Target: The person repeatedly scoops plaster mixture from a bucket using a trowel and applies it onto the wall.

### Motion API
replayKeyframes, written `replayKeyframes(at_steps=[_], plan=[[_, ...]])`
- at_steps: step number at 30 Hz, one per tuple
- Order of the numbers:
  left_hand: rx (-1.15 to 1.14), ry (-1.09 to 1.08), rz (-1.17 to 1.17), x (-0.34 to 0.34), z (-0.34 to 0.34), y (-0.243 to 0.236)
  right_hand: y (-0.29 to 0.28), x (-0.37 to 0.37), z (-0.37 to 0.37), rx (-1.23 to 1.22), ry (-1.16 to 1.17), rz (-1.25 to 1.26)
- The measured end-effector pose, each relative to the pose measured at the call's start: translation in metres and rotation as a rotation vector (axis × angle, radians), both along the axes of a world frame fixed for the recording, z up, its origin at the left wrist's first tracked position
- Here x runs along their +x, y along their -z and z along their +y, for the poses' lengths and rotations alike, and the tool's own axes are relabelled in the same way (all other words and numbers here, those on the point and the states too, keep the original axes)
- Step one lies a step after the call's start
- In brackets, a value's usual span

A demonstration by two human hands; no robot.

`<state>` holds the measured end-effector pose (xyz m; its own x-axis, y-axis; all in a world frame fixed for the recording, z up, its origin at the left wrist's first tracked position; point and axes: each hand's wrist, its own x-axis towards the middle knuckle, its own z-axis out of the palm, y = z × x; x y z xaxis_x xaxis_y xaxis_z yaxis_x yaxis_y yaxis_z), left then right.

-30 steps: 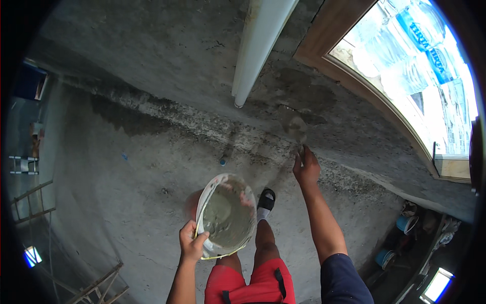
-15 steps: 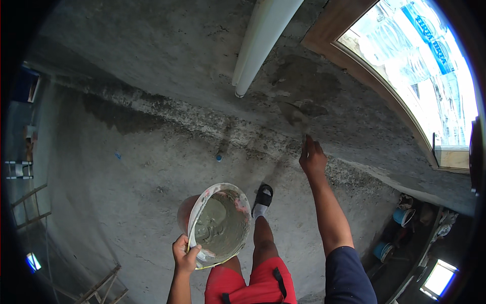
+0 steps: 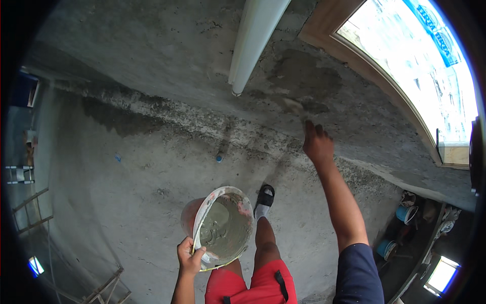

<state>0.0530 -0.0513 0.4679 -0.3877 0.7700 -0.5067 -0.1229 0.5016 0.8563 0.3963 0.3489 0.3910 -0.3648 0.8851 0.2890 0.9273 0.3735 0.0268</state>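
My left hand (image 3: 189, 256) grips the rim and wire handle of a pale bucket (image 3: 190, 218) holding wet grey mortar (image 3: 223, 228). Up and to the right, my right hand (image 3: 316, 139) is closed on the handle of a trowel (image 3: 296, 107), whose blurred blade lies against the rough grey wall (image 3: 354, 126), over a damp dark patch (image 3: 309, 73). Two white pipes (image 3: 253, 45) run along the wall just left of that patch, above and left of the blade.
A wood-framed window (image 3: 385, 66) with plastic sheeting is at upper right. Two blue buckets (image 3: 386, 248) lie at lower right among clutter. Metal scaffold frames (image 3: 35, 223) stand at left. A small blue cap (image 3: 219, 158) is on the concrete floor (image 3: 131, 202), near my sandaled foot (image 3: 265, 200).
My right hand has moved up and to the right along the wall with the trowel. My left hand and the bucket have shifted slightly down.
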Motion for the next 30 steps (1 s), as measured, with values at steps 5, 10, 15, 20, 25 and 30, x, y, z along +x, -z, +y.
replayKeyframes(at_steps=[5,10,15,20,25,30], plan=[[-0.002,-0.023,-0.031,-0.004,-0.006,-0.002,-0.016,0.008,-0.033,-0.049,0.064,0.049],[-0.032,-0.020,-0.014,-0.009,-0.008,-0.003,-0.078,-0.020,-0.013,0.218,-0.106,0.471],[-0.027,-0.009,-0.016,-0.004,0.006,0.007,0.012,0.053,-0.002,0.056,0.005,0.219],[-0.031,0.005,0.007,-0.008,0.004,0.000,0.030,0.074,-0.039,-0.144,0.079,0.174],[-0.048,-0.001,0.007,-0.008,0.010,0.001,-0.083,-0.001,0.007,0.170,-0.175,0.560],[-0.007,0.010,0.012,-0.004,0.015,0.008,-0.077,-0.019,0.012,0.007,-0.078,0.230]])
